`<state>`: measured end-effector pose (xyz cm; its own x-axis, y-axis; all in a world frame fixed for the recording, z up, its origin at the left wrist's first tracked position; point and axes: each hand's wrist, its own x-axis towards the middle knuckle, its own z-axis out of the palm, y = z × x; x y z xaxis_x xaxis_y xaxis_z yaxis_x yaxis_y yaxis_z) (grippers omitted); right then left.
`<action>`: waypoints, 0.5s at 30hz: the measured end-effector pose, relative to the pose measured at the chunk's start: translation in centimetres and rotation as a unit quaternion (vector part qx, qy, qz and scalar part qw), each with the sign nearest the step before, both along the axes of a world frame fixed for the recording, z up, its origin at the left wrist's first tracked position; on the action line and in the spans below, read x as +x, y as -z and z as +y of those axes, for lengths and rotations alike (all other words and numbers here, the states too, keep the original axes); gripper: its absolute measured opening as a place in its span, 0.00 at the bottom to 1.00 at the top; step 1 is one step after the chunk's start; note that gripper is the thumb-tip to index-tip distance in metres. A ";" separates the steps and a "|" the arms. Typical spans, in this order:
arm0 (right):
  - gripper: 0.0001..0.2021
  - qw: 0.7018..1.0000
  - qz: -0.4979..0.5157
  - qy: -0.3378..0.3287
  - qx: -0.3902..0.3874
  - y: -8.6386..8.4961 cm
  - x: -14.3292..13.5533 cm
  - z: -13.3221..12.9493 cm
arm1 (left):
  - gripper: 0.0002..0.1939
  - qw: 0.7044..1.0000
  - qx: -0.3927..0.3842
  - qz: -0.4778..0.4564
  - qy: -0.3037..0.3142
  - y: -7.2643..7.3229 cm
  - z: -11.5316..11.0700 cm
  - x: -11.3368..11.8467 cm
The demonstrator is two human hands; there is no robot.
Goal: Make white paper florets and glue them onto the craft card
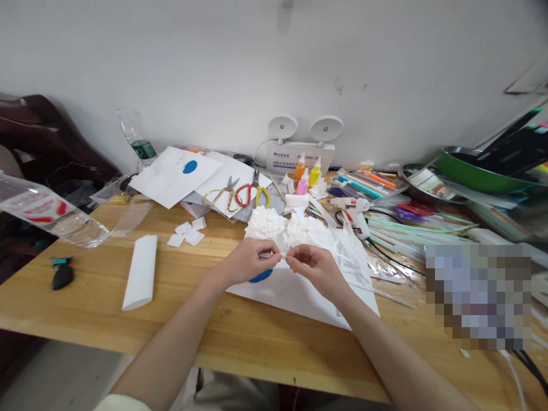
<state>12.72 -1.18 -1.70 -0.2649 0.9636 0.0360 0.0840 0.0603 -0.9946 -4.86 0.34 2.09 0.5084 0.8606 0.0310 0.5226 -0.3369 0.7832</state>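
Both hands work at mid-desk: left hand (pixel 252 261) and right hand (pixel 315 266) meet, each pinching a small white bit (pixel 283 256) between thumb and index finger. The bit is up over the white sheet (pixel 306 302), just in front of two fluffy white clumps (pixel 266 222). Exact shape can't be told — too small, and the fingers cover most of it.

To handle it well: light fingertip pressure, probably, since it looks thin and easy to crush; steady wrists, knuckles kept off the clumps. A blue spot (pixel 261 276) shows on the sheet below the left hand.

Around: loose strips (pixel 351 258) lie over the sheet's right side, likely to snag the right forearm. Glue gun (pixel 358 221) is just behind them, its cord (pixel 396 260) running right — another catch. Scissors (pixel 231 187) and paint bottles (pixel 302 184) sit farther back; paper squares (pixel 184 229) and a white roll (pixel 140 271) lie left, out of the way.
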 end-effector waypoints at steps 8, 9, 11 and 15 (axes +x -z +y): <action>0.07 1.000 -0.016 0.011 0.005 -0.1 0.0 0.0 | 0.09 1.000 0.008 0.001 -0.015 -0.1 -0.1 0.1; 0.07 1.000 -0.019 0.013 0.007 -0.1 0.0 0.0 | 0.09 1.000 0.008 0.001 -0.017 -0.1 -0.1 0.1; 0.07 1.000 -0.023 0.017 0.009 0.0 0.0 0.0 | 0.09 1.000 0.008 0.000 -0.020 -0.1 -0.1 0.1; 0.07 1.000 -0.011 0.020 0.009 0.3 0.0 0.0 | 0.09 1.000 0.005 -0.005 -0.022 -0.1 -0.1 0.1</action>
<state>12.75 -1.15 -1.99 -0.2274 0.9726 0.0485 0.1082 0.0747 -0.9913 -4.79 0.23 2.23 0.4704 0.8813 0.0445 0.5291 -0.3221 0.7851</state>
